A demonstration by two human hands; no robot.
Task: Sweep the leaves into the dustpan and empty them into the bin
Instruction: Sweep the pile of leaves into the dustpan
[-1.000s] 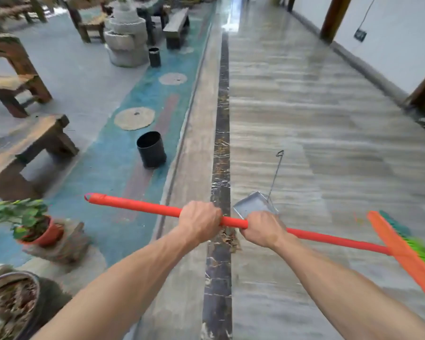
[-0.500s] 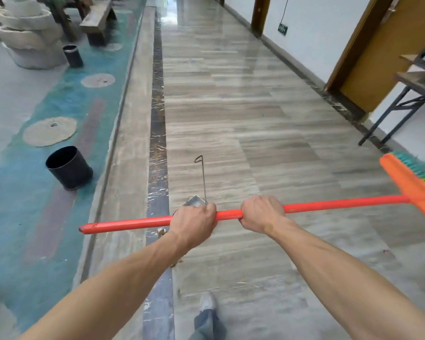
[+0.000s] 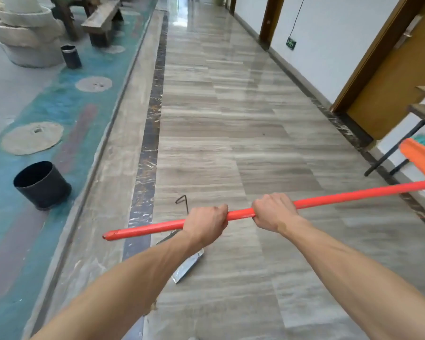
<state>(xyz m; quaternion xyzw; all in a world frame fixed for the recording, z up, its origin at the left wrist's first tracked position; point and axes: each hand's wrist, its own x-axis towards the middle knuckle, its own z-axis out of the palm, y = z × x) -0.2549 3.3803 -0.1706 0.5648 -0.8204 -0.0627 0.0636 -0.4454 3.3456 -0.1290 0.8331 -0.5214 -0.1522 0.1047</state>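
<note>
Leaves are barely visible: only a few brown scraps show on the dark marble strip [image 3: 146,153] beside the metal dustpan [image 3: 188,266], which lies on the corridor floor [image 3: 231,133] under your left forearm. You carry the orange broom [image 3: 329,197] level and clear of the floor, its head [image 3: 421,159] out to your right, apparently to reposition it for a stroke. Your left hand [image 3: 205,225] and right hand [image 3: 272,212] both have fingers curled tight around the handle. A black bin [image 3: 41,185] stands well to the left.
</note>
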